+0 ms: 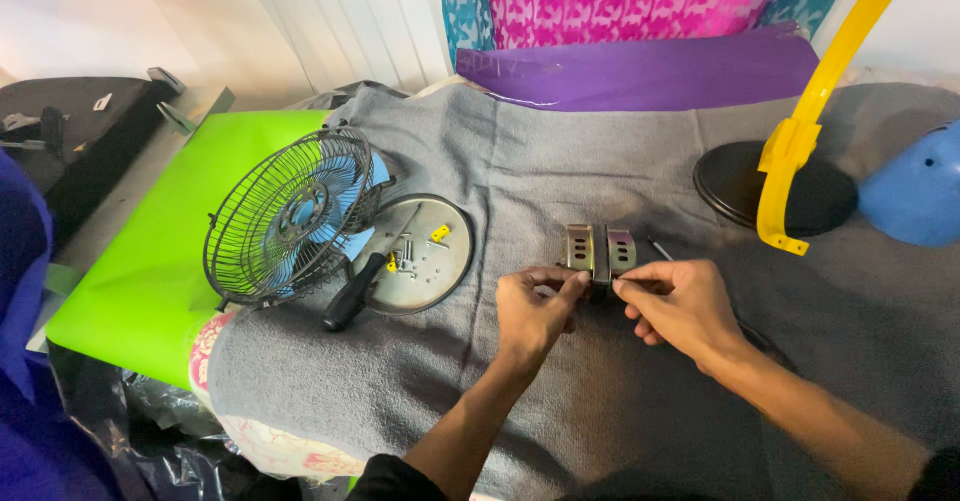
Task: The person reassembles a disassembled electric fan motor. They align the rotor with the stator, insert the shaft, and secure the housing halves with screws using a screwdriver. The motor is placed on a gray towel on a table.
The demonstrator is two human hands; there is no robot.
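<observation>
Nearest you, both forearms reach over the grey cloth (560, 391). Your left hand (533, 311) and right hand (680, 306) pinch the near edge of a small grey metal bracket (600, 251) from either side, fingers closed on it (it stands upright on the cloth, just beyond your fingertips). Left of your hands, a round metal plate (445, 271) holds loose screws (403, 259) and a small yellow clip (440, 232), with a black-handled screwdriver (352, 303) lying across its near-left rim. Just left again, a wire fan guard (290, 216) with blue blades tilts over a green sheet (150, 261). Farther right sit a black round base (730, 181), a yellow arm (810, 111) and a blue shell (915, 196).
</observation>
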